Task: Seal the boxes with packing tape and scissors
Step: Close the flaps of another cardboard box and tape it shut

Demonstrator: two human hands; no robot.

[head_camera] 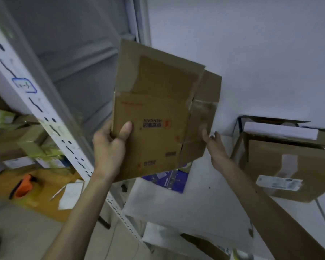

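Observation:
A flattened brown cardboard box (pixel 158 113) with printed marks and old clear tape is held up in front of a white wall. My left hand (pixel 111 143) grips its lower left edge, thumb on the front face. My right hand (pixel 213 145) touches the box's right flap from behind with straight fingers. An orange tape dispenser (pixel 24 185) lies on the yellow-brown shelf board (pixel 45 177) at the lower left. No scissors are visible.
A white metal shelf post (pixel 45 117) runs diagonally on the left, with packed boxes (pixel 26 141) behind it. A taped cardboard box (pixel 287 166) with a label stands at the right. White sheets (pixel 186 207) and a blue item (pixel 169 179) lie below.

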